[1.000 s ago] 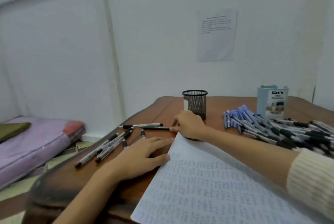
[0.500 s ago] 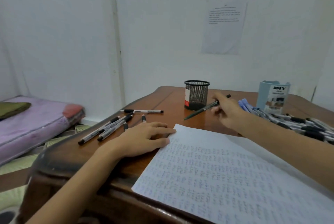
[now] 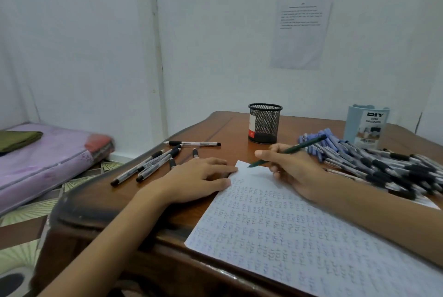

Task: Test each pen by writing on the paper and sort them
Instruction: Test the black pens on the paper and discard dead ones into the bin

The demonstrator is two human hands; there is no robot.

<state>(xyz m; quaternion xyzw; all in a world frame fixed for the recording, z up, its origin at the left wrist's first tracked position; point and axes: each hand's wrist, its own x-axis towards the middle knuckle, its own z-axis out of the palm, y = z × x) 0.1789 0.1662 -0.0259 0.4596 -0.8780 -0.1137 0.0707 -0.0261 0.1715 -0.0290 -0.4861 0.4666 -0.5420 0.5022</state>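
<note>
Head view: right hand (image 3: 292, 169) grip clamped on green pen (image 3: 304, 145), tip at far corner of paper (image 3: 275, 224). Left hand (image 3: 199, 179) flat, grip slack, touching paper left edge. Pen pile (image 3: 383, 164) crowds desk (image 3: 215, 126) right.

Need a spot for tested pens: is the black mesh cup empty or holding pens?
Looks empty: the mesh cup stands upright, no pens rise above its rim or show through the mesh, only a red-and-white label.

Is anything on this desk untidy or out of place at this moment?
Nothing looks spilled or broken. Only the pen pile is untidy: a loose heap on the table beside the blue organizer, while no pens stick out of the mesh cup.
</note>
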